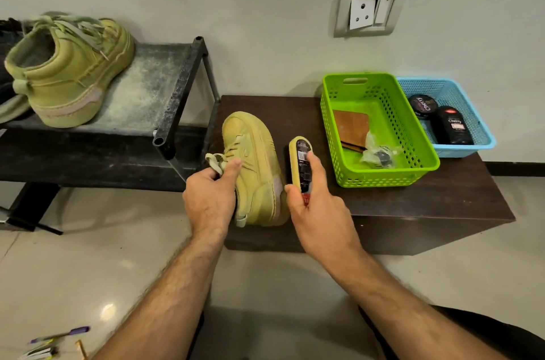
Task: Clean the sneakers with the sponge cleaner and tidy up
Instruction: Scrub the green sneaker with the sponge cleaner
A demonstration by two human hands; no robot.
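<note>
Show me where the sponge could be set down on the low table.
Bare brown table lies in front of the green basket, right of the right hand. Crowded: the sneaker, sponge cleaner and left hand at the left.

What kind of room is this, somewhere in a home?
Probably a shoe corner in a home: a metal shoe rack holding a sneaker, baskets of shoe-care items on a low wooden cabinet, a tiled floor, and a wall socket.
</note>
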